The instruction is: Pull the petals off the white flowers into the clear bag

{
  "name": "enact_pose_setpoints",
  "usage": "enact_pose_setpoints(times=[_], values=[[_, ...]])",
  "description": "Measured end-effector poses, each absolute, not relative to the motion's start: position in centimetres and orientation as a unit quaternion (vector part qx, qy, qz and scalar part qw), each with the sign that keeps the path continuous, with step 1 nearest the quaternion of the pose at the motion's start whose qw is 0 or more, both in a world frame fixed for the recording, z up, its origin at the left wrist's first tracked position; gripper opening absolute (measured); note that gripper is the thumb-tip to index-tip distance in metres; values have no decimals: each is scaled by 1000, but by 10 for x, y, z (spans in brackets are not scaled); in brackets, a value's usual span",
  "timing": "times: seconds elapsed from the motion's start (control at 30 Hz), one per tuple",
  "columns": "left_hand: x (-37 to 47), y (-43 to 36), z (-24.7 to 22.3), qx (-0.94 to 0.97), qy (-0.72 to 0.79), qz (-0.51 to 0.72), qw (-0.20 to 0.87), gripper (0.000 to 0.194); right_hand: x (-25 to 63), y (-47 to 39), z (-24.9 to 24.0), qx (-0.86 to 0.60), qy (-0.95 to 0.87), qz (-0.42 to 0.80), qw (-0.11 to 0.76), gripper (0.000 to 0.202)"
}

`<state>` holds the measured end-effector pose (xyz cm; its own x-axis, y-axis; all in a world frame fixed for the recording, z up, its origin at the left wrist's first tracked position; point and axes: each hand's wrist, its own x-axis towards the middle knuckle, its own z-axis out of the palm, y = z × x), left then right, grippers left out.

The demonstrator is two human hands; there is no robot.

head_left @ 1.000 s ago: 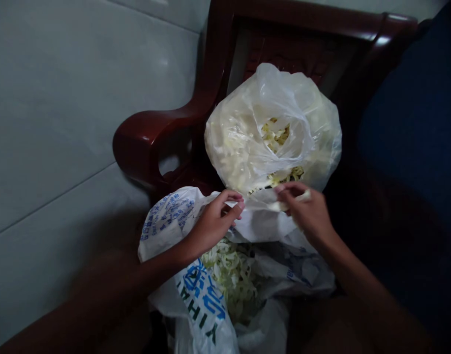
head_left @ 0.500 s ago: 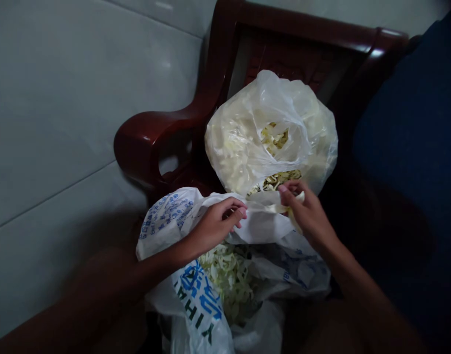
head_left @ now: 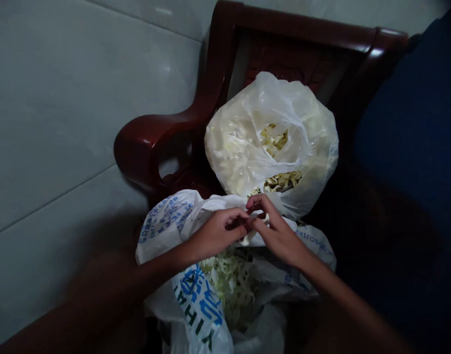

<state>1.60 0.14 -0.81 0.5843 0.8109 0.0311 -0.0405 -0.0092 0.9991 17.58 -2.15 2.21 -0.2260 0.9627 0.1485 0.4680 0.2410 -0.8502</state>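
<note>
A clear plastic bag (head_left: pixel 247 147) full of pale yellow strips sits on a dark red wooden chair. In front of it lies a white printed bag (head_left: pixel 195 300), open, with pale green shredded pieces (head_left: pixel 228 280) inside. My left hand (head_left: pixel 214 233) and my right hand (head_left: pixel 275 231) meet above the white bag's far rim, fingertips touching. Together they pinch a small pale strip (head_left: pixel 247 239) between them. The strip is mostly hidden by the fingers.
The chair's curved armrest (head_left: pixel 144 142) stands at the left, its carved back (head_left: pixel 295 54) behind the clear bag. A grey tiled wall (head_left: pixel 63 98) fills the left side. A dark blue mass (head_left: pixel 413 123) takes up the right.
My right hand moved left and down from the clear bag's opening, carrying a pale strip, and met my left hand over the white bag. The bags stayed in place.
</note>
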Motion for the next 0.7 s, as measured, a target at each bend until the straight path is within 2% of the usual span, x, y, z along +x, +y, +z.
enact_pose_setpoints(times=[0.07,0.23,0.43,0.5,0.6,0.7], values=[[17,-1,-8,611,305,320,656,18,176,-20,19,-515,-704,346,345,16],[20,-1,-14,577,257,290,719,33,179,-19,16,-505,-681,391,358,9],[17,0,-12,623,228,218,716,24,169,-24,14,-458,-653,489,353,16],[17,-2,-11,626,251,228,702,27,167,-22,11,-462,-646,475,379,20],[17,-3,-7,606,298,296,676,24,170,-15,8,-500,-636,391,440,22],[17,-1,-4,604,304,346,650,22,177,-8,6,-503,-644,378,435,23]])
